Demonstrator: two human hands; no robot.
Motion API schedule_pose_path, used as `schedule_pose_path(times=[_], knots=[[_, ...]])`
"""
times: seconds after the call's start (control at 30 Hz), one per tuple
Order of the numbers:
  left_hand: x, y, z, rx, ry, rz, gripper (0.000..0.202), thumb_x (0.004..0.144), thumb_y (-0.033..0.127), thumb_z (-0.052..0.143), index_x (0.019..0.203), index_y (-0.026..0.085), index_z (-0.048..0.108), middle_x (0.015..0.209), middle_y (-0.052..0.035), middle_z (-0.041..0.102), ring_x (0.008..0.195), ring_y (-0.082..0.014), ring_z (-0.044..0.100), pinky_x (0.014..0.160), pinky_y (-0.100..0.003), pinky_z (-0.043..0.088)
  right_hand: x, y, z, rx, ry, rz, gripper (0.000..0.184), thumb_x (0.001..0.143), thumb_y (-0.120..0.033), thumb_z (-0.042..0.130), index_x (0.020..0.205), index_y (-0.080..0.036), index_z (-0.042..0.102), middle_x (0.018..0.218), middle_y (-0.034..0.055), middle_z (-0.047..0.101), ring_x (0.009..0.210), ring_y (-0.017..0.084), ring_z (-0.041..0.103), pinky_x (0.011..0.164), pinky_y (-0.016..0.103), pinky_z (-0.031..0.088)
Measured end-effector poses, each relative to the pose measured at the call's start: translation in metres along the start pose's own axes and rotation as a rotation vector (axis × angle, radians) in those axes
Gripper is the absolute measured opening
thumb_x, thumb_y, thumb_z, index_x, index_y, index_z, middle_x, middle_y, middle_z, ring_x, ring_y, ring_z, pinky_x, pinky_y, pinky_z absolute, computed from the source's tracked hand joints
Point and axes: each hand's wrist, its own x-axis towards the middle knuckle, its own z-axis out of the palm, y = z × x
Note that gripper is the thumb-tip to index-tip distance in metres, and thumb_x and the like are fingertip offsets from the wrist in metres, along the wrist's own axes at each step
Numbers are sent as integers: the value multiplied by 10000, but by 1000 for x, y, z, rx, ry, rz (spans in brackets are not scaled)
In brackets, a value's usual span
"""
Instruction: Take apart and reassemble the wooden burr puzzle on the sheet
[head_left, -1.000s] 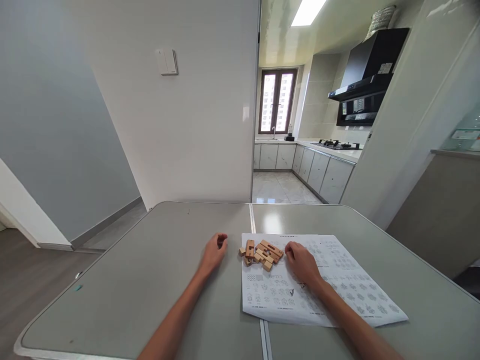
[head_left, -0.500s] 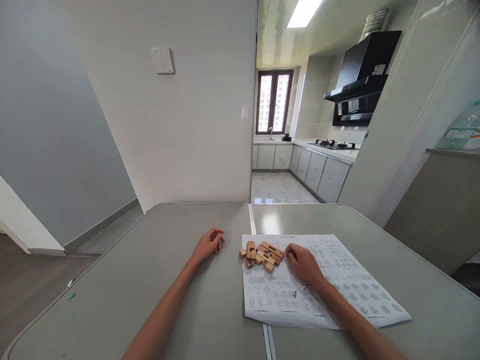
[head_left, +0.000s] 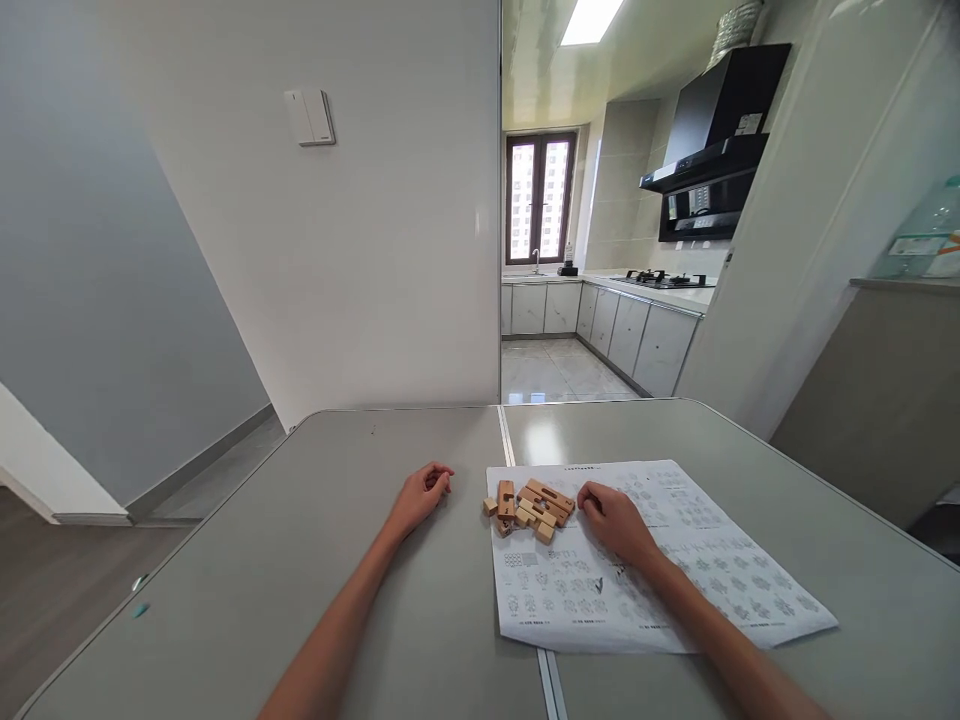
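Note:
Wooden puzzle blocks [head_left: 550, 496] lie in a loose cluster on the left part of a large printed sheet [head_left: 720, 592]. Some are notched bars; a small pale cube [head_left: 490, 506] sits at the cluster's left side. My left hand [head_left: 424, 497] rests on the table left of the blocks and apart from them, its fingers loosely curled with nothing seen in them. On the sheet, just right of the blocks, lies my right hand [head_left: 616, 520], closed with its fingers tucked under. No block shows in it, though the palm side is hidden.
The grey table [head_left: 405, 620] has a seam strip [head_left: 551, 685] running front to back under the sheet. A small teal object [head_left: 141, 610] lies near its left edge. Beyond stand a wall with a switch [head_left: 310, 118] and a kitchen with a black range hood [head_left: 716, 140].
The camera view has tilted and shifted slightly. Both hands and the blocks keep practically the same places on the table.

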Motion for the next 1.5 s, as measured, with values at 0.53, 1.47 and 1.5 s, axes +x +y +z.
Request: schedule_pose_path(times=[0.53, 1.47, 1.5], knots=[[-19, 10, 12, 234, -19, 137, 286, 892, 453, 578, 971, 222, 727, 765, -23, 692, 693, -193, 603, 654, -295, 446, -2, -3, -2, 31, -12, -4, 235, 877, -241, 405, 763, -243, 610, 723, 19, 698, 662, 218, 614, 653, 320, 439], [-48, 45, 61, 399, -21, 378, 804, 687, 483, 878, 1375, 230, 550, 1271, -115, 674, 1179, -341, 630, 1031, -488, 512, -24, -59, -1, 50, -97, -427, 390, 889, -275, 720, 1257, -262, 592, 1243, 108, 659, 1180, 307, 610, 978, 475, 558], [-47, 44, 61, 392, -13, 372, 801, 685, 476, 882, 1375, 236, 554, 1261, -110, 680, 1172, -339, 635, 1029, -486, 514, -24, -60, 0, 50, -95, -426, 397, 886, -272, 722, 1260, -259, 591, 1241, 110, 659, 1174, 309, 610, 978, 480, 555]])
